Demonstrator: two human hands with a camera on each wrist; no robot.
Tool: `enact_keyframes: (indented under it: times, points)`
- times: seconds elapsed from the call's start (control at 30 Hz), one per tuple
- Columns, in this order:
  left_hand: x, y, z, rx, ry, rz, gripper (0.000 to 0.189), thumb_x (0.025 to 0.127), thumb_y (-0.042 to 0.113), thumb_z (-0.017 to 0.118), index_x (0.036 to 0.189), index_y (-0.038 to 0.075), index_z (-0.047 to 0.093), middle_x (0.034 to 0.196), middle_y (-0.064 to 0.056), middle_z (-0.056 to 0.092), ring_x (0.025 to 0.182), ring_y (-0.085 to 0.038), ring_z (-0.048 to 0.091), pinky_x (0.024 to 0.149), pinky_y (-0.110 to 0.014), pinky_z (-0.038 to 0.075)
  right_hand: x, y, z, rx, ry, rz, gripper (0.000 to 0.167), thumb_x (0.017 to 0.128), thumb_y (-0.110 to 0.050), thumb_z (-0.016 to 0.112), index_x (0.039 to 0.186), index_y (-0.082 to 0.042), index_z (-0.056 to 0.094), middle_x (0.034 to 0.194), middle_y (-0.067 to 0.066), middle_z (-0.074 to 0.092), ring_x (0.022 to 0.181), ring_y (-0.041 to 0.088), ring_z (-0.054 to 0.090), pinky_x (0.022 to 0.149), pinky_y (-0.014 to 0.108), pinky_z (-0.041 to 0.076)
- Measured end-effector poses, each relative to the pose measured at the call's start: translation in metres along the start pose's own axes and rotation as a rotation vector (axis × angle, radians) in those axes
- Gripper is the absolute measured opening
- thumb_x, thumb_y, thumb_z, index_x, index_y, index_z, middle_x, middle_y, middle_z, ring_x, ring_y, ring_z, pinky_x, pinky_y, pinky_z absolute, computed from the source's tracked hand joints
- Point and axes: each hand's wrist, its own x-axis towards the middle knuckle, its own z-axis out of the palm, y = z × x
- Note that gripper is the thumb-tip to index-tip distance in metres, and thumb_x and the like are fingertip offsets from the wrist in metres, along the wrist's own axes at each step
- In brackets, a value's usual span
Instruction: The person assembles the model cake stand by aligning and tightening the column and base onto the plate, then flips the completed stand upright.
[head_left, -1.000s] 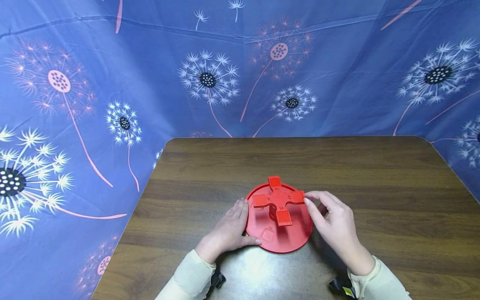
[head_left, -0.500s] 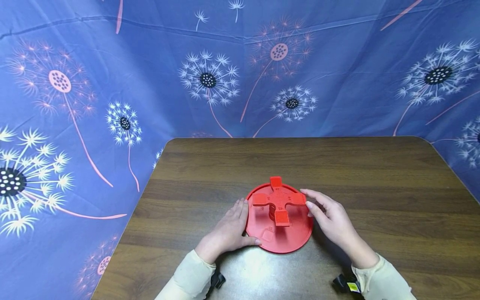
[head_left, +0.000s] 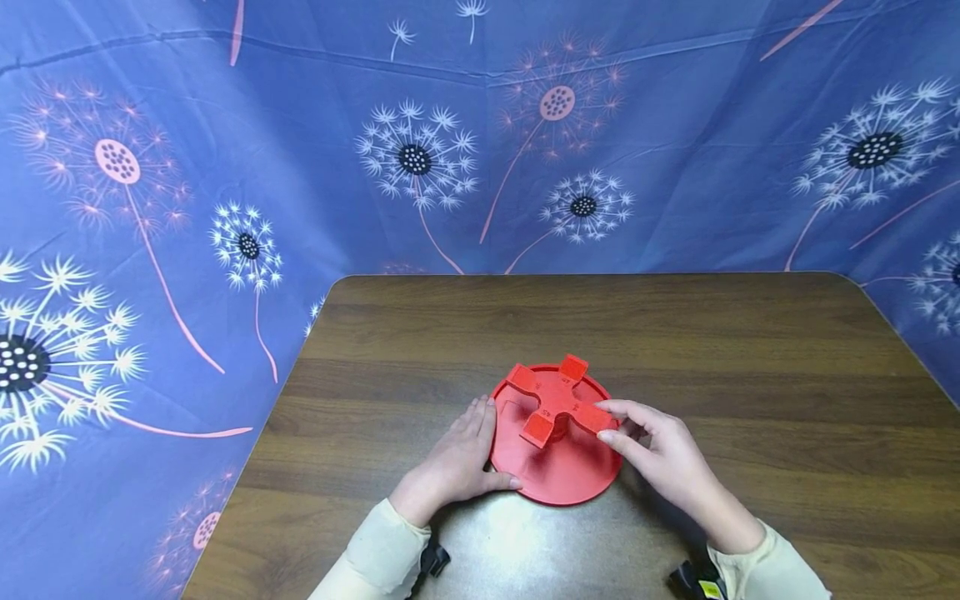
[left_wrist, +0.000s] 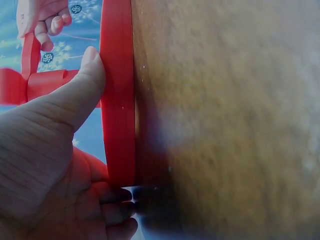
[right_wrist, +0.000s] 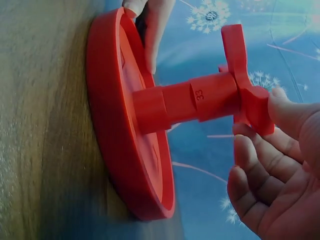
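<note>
A shallow red round base (head_left: 566, 483) with a raised rim sits on the table. From its middle rises a stepped red post (right_wrist: 177, 102), marked 33 in the right wrist view. A red cross-shaped top (head_left: 555, 392), with small numbers on its arms, crowns the post. My left hand (head_left: 459, 458) holds the base by its left side, thumb over the near rim and fingers along the edge. With thumb and fingers, my right hand (head_left: 663, 454) pinches the arm of the cross at the right; the right wrist view shows its other fingers loosely curled below.
The brown wooden table (head_left: 375, 358) extends around the base. A blue cloth (head_left: 300, 150) with dandelion prints hangs behind it and along the left side. Dark devices are strapped at both wrists, the right one (head_left: 693, 581) bearing a yellow label.
The cross has turned clockwise as seen from above. My right hand first let its fingers shift along the arm, then pinched it and came nearer. My left hand stays put.
</note>
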Motion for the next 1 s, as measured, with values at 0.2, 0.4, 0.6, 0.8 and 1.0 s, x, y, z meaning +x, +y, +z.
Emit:
enact_keyframes:
  times: [0.2,0.4,0.6,0.8,1.0]
  points:
    - [0.001,-0.001,0.001,0.004,0.003,-0.003,0.111,0.081,0.061,0.069,0.15,-0.01,0.018,0.156,-0.027,0.019,0.145,-0.037,0.018,0.118,-0.042,0.021,0.001,-0.008,0.01,-0.017,-0.034,-0.044,0.04,0.073,-0.006,0.084,0.109,-0.015,0.071,0.078,-0.016,0.06,0.064,0.002,0.054,0.053,0.017,0.044]
    - [0.001,-0.001,0.001,-0.007,0.001,-0.009,0.111,0.081,0.06,0.07,0.151,-0.01,0.018,0.157,-0.027,0.019,0.146,-0.037,0.018,0.117,-0.042,0.021,0.001,-0.022,0.025,-0.161,0.065,-0.11,0.038,0.064,-0.02,0.09,0.098,-0.016,0.072,0.069,-0.015,0.056,0.06,-0.001,0.049,0.053,0.012,0.039]
    - [0.001,0.0,0.001,0.005,0.003,-0.004,0.11,0.081,0.06,0.069,0.15,-0.01,0.019,0.156,-0.027,0.02,0.145,-0.037,0.02,0.117,-0.042,0.022,0.0,-0.026,0.035,-0.285,0.13,-0.185,0.039,0.064,-0.037,0.089,0.091,-0.015,0.071,0.07,-0.013,0.057,0.061,0.0,0.046,0.055,0.014,0.039]
    - [0.001,-0.001,0.001,0.003,0.002,-0.001,0.111,0.081,0.06,0.069,0.15,-0.01,0.019,0.156,-0.027,0.02,0.145,-0.037,0.019,0.117,-0.042,0.022,0.0,-0.026,0.037,-0.316,0.146,-0.194,0.042,0.069,-0.049,0.083,0.089,-0.014,0.071,0.068,-0.009,0.057,0.061,0.001,0.045,0.053,0.021,0.041]
    - [0.001,-0.001,0.002,0.003,-0.004,-0.009,0.111,0.081,0.061,0.069,0.151,-0.009,0.019,0.157,-0.026,0.02,0.145,-0.036,0.019,0.117,-0.042,0.022,-0.001,-0.027,0.037,-0.335,0.144,-0.198,0.042,0.069,-0.047,0.084,0.091,-0.014,0.071,0.07,-0.008,0.059,0.061,0.002,0.046,0.053,0.024,0.042]
